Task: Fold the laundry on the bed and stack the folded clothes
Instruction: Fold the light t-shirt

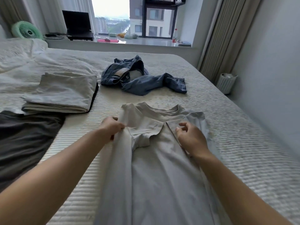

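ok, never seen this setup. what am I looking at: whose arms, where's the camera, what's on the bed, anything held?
No robot: one wide-angle camera on a person's head, looking down at their own bare arms. A pale grey T-shirt lies on the white ribbed bed cover. The left hand pinches its folded-in side; the right hand hovers loosely curled over the other side, holding nothing. Beyond lie crumpled blue jeans; to the left, a folded beige stack and a dark grey garment.

View: single head-worn camera, wide-angle.
Facing: forward and down across the bed [211, 98] toward the window [136, 18].
Range: close over both forearms; far bed edge and sill in frame.
Overlap: none, one view.
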